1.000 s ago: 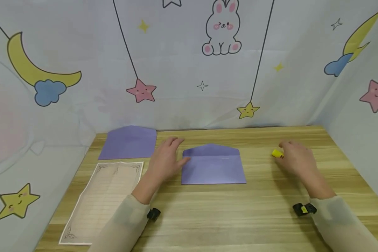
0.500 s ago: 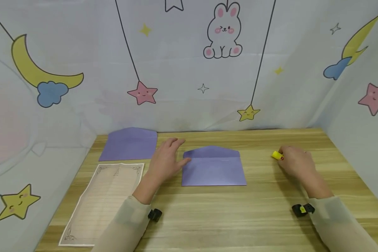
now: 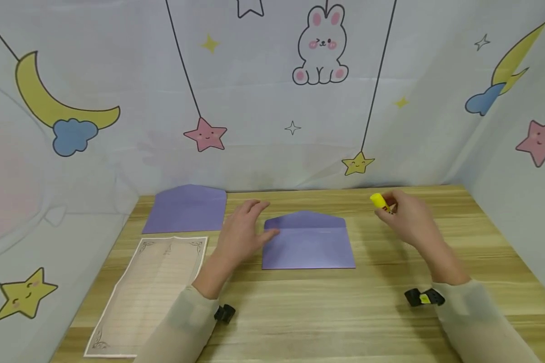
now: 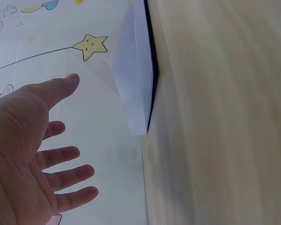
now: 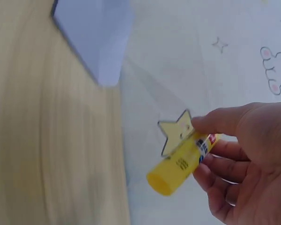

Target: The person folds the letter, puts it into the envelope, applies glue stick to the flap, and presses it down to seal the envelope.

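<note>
Tube (image 3: 379,201), yellow, sits right of centre in the head view, pinched between the thumb and fingers of the right hand (image 3: 409,217). It is tilted, its plain yellow end pointing to the upper left there and to the lower left in the right wrist view, where dark and red print shows by the fingertips. It is held above the table (image 3: 318,317), near the back edge.

At the middle of the head view lies a purple envelope (image 3: 309,249), its flap open toward the top of the frame. Left hand (image 3: 240,232) hovers at its left side, grasping nothing: fingers loosely spread, thumb overlapping the envelope's left edge in the head view but apart from it in the left wrist view.

A second envelope (image 3: 186,209), also purple, lies left of centre by the back edge. Below it, at lower left, is a lined sheet (image 3: 152,287) with ornate corners, partly covered by the left sleeve (image 3: 181,322). Behind the table hangs a white cloth (image 3: 254,91) printed with stars, a moon and a rabbit.
</note>
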A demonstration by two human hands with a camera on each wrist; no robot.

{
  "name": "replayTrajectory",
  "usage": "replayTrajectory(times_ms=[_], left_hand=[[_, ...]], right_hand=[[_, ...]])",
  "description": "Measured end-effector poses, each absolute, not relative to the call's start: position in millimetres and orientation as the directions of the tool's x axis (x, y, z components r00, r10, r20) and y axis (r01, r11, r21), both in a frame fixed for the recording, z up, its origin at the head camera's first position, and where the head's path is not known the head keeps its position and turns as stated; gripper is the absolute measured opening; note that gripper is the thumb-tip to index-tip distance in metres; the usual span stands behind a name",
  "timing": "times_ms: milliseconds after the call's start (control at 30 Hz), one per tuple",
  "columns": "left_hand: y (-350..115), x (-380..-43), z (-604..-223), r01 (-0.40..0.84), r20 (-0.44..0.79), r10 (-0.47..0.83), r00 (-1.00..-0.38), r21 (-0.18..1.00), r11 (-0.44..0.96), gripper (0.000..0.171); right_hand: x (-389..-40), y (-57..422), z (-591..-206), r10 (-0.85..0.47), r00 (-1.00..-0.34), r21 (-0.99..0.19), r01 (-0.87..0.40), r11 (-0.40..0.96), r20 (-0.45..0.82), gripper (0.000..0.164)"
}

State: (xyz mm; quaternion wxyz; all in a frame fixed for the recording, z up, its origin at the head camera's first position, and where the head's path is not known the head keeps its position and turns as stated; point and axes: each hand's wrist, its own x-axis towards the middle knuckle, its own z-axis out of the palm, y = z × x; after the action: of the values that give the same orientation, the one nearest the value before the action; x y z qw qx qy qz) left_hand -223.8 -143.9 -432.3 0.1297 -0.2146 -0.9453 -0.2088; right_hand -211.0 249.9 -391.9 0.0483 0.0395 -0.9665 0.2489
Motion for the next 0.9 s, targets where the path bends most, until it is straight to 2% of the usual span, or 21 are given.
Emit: replayTrajectory(times_ms=[200, 333, 567, 733, 900], left_hand=[[-136, -221, -428, 0.497, 0.381, 0.366, -0.849, 0.340, 0.798, 0.074], [-127, -218, -427, 0.522, 0.398, 0.380, -0.835, 0.353, 0.776, 0.075], [-105, -210, -425, 0.561, 0.413, 0.410, -0.813, 0.366, 0.743, 0.074], [-94, -205, -423, 0.604, 0.455, 0.427, -0.781, 0.379, 0.701, 0.065], [-89, -204, -425, 0.618, 0.491, 0.416, -0.765, 0.382, 0.687, 0.054]], right_hand=[[-216, 217, -392, -0.098, -0.990, -0.681, -0.141, 0.718, 0.102, 0.045], [-217, 189, -399, -0.131, -0.985, -0.764, -0.169, 0.623, 0.111, 0.048], [-215, 144, -410, -0.182, -0.975, -0.886, -0.196, 0.420, 0.130, 0.045], [-211, 126, -413, -0.218, -0.968, -0.950, -0.182, 0.253, 0.127, 0.040], [-208, 119, -413, -0.219, -0.972, -0.980, -0.124, 0.158, 0.087, 0.037]])
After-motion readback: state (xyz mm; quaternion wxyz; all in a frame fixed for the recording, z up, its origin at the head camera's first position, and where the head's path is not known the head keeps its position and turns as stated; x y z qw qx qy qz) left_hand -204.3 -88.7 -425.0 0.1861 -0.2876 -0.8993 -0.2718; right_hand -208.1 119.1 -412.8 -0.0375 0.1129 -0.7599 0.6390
